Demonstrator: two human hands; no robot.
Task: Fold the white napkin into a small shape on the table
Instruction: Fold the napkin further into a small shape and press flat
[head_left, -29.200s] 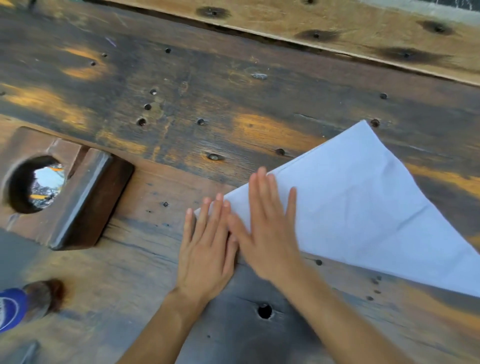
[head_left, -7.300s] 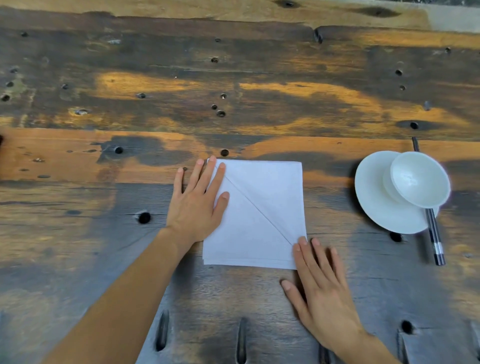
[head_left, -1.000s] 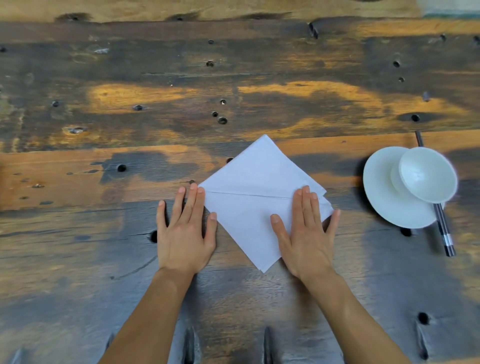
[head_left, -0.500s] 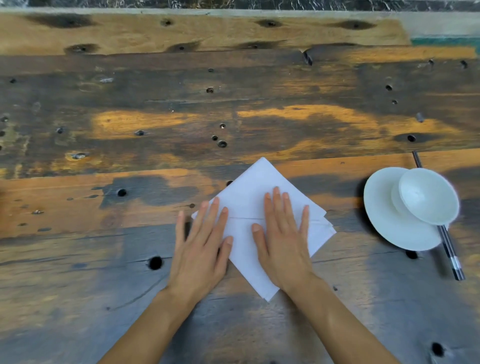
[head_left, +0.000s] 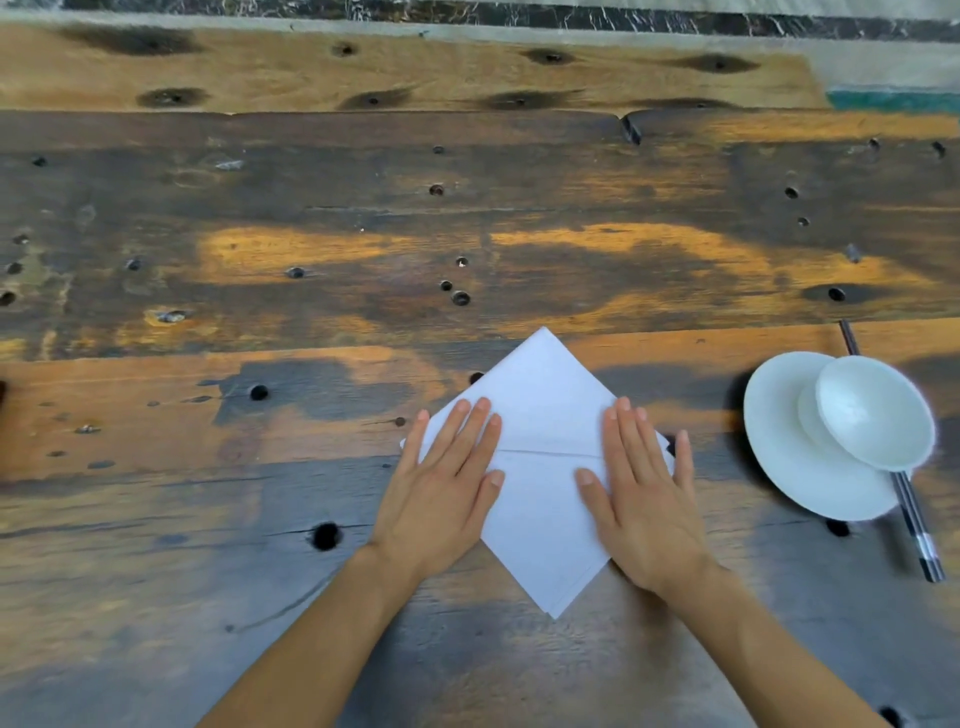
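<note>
The white napkin (head_left: 543, 415) lies folded on the worn wooden table (head_left: 363, 249), turned like a diamond with one corner pointing away from me and one toward me. A horizontal seam runs across its middle. My left hand (head_left: 441, 488) rests flat on the napkin's left corner, fingers together and palm down. My right hand (head_left: 641, 493) lies flat on the right corner in the same way. Both side corners are hidden under my hands. Neither hand grips anything.
A white saucer (head_left: 789, 467) stands to the right with a small white bowl (head_left: 872, 410) on it. Dark chopsticks (head_left: 917, 530) lie under the saucer's right side. The planks have several holes, one (head_left: 325, 535) near my left wrist.
Half a second ago both hands lay close together near the napkin's middle. They have slid apart along the seam to the left and right corners.
</note>
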